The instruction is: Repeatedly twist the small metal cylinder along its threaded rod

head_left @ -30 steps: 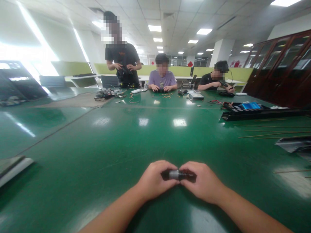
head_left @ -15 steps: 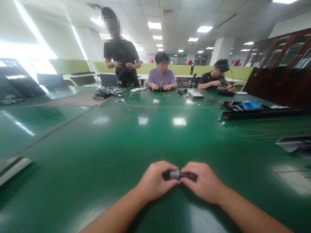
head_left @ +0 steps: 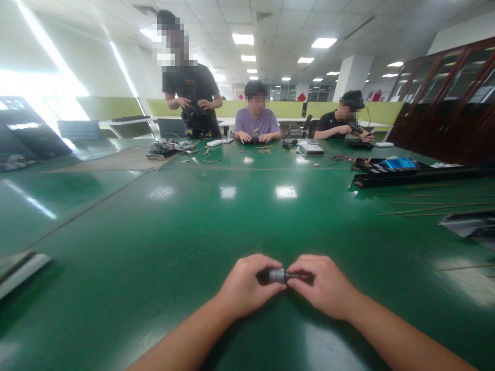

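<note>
Near the front of the green table [head_left: 201,232], my left hand [head_left: 247,284] grips a small grey metallic cylinder [head_left: 277,275] with a dark part behind it. My right hand [head_left: 325,286] pinches a thin dark piece [head_left: 299,276] that lines up with the right end of the cylinder. The fingertips of both hands nearly meet. Whether the thin piece is joined to the cylinder cannot be made out.
Three people are across the table, one standing at the left [head_left: 191,93]. At the right lie a long black channel [head_left: 410,176], thin rods [head_left: 421,211] and a dark part [head_left: 469,223]. A white-edged object [head_left: 25,273] lies at the left edge.
The view has shifted very slightly. Both my hands keep the same hold on the cylinder and the thin piece.
</note>
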A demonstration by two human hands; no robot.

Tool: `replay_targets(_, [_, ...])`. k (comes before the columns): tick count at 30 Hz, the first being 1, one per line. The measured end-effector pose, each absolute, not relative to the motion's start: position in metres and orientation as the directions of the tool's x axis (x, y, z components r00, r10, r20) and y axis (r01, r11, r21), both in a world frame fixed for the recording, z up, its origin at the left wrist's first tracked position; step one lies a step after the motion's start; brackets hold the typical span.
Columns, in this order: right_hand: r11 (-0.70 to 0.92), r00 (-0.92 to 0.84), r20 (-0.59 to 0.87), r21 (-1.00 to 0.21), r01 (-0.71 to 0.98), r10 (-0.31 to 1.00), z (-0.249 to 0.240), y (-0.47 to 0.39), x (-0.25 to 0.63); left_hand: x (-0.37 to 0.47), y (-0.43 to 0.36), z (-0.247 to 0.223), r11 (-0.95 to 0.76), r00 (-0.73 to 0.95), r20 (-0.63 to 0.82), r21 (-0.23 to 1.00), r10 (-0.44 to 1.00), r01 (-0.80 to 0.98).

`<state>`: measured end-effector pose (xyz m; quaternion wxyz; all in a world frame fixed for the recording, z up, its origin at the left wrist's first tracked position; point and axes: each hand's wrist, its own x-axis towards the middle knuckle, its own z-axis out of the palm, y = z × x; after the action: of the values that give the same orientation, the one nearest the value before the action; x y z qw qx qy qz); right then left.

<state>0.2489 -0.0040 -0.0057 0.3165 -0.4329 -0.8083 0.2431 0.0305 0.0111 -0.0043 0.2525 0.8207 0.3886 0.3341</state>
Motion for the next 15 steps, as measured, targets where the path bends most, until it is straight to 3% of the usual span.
replay_targets(15, [0.484,-0.397,0.297,-0.684,0.545,0.868,-0.0074,-0.0045,0.2486,0.0301,0.0101,-0.0055,-0.598,0.469,0.390,0.647,0.792,0.473])
